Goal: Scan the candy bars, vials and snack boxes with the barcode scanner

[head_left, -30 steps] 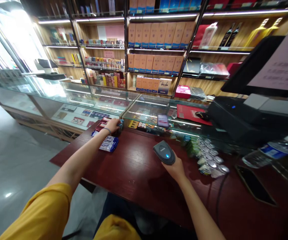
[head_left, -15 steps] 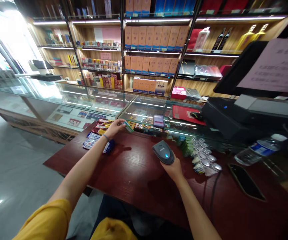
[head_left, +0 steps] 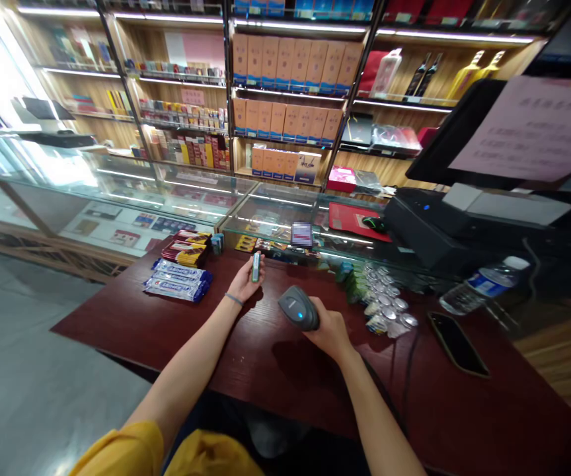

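Left hand point(head_left: 246, 283) grips pack point(head_left: 256, 268), right hand point(head_left: 330, 328) grips scanner point(head_left: 297, 307)
Pack runs near-far; scanner points far left; glass case point(head_left: 28, 206) holds flat packets point(head_left: 145, 220).

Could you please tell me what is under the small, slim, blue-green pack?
Beneath the pack is the left hand, over the dark-red wooden table. Its underside and the skin it covers cannot be seen.

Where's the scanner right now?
Near the middle of the head view: the scanner is in the right hand, over the table, just right of the left hand with its small pack.
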{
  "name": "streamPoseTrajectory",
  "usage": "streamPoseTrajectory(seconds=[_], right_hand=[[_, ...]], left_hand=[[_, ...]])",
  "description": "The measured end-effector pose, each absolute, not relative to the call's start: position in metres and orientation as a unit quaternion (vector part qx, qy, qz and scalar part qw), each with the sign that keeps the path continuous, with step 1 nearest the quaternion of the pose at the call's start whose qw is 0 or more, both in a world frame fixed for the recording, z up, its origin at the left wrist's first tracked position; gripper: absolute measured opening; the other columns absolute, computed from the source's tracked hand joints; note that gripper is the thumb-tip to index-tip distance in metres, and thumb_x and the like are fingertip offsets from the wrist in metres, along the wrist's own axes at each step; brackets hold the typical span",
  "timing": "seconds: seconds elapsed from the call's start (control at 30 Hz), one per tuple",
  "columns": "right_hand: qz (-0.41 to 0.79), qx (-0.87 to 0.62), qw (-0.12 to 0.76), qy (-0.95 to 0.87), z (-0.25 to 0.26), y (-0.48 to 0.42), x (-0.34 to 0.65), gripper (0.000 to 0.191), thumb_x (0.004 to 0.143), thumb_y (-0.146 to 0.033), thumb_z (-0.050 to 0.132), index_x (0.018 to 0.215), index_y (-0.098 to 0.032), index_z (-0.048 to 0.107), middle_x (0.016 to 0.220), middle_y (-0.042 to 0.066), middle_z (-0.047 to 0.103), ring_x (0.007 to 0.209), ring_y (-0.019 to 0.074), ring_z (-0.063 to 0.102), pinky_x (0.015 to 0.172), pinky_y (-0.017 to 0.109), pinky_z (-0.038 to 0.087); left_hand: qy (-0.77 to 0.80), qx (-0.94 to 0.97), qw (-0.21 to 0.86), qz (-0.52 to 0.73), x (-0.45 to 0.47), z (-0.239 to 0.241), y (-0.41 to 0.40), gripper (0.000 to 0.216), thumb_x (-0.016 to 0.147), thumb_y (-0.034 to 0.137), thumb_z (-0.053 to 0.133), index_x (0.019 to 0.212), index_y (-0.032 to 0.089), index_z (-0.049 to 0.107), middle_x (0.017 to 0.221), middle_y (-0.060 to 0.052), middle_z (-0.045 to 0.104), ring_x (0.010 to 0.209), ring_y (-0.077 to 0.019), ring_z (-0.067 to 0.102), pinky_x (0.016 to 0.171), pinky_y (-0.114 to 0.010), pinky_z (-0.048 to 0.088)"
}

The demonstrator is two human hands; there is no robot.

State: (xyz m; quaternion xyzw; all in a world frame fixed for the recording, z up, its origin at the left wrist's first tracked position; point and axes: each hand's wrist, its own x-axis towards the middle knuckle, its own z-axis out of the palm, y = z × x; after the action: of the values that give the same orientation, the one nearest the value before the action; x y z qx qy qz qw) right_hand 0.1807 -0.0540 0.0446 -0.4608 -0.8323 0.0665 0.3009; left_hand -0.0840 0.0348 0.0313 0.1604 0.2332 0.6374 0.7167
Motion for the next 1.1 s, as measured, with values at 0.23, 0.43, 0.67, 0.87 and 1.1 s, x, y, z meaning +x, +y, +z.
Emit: streamPoseTrajectory(seconds=[0.23,0.43,0.67,0.87,1.1], right_hand=[[0.043,-0.405,0.219,-0.887,0.051,-0.060,0.170,0.041,0.071,-0.027,0.068,0.110,-0.022,0.059,0.083,0.004,0.077,0.072,0.0247,0.074,0.059,0.026,0.041],[0.035,-0.421,0.199,-0.884,0.052,-0.061,0.172,0.034,0.071,-0.027,0.068,0.104,-0.023,0.060,0.080,0.003,0.076,0.070,0.0237,0.074,0.056,0.025,0.037],[0.070,-0.416,0.259,-0.869,0.046,-0.056,0.180,0.045,0.071,-0.027,0.068,0.114,-0.022,0.056,0.085,0.003,0.077,0.075,0.0248,0.075,0.060,0.025,0.044],[0.070,-0.466,0.332,-0.817,0.045,-0.051,0.193,0.041,0.071,-0.029,0.067,0.110,-0.022,0.059,0.077,0.003,0.074,0.069,0.0259,0.074,0.060,0.027,0.048],[0.141,-0.540,0.452,-0.696,0.048,-0.044,0.217,0.040,0.068,-0.033,0.072,0.106,-0.025,0.061,0.084,0.003,0.076,0.080,0.0273,0.075,0.071,0.033,0.058]], left_hand=[[0.252,0.201,0.706,0.630,-0.087,0.014,0.038,0.022,0.097,0.030,0.057,0.115,0.022,0.067,0.113,-0.006,0.068,0.083,-0.0087,0.065,0.064,-0.018,0.051],[0.257,0.229,0.698,0.628,-0.087,0.011,0.040,0.022,0.097,0.031,0.056,0.114,0.023,0.067,0.117,-0.006,0.067,0.089,-0.0096,0.065,0.068,-0.019,0.052],[0.291,0.216,0.686,0.631,-0.085,0.012,0.042,0.026,0.093,0.031,0.063,0.118,0.024,0.064,0.109,-0.003,0.070,0.077,-0.0071,0.066,0.064,-0.018,0.053],[0.354,0.294,0.626,0.629,-0.075,0.012,0.037,0.048,0.081,0.029,0.076,0.126,0.022,0.062,0.097,-0.002,0.074,0.073,-0.0094,0.067,0.066,-0.020,0.055],[0.423,0.429,0.503,0.620,-0.044,0.022,0.034,0.056,0.072,0.044,0.080,0.120,0.017,0.066,0.107,-0.008,0.073,0.095,-0.0192,0.069,0.087,-0.033,0.055]])
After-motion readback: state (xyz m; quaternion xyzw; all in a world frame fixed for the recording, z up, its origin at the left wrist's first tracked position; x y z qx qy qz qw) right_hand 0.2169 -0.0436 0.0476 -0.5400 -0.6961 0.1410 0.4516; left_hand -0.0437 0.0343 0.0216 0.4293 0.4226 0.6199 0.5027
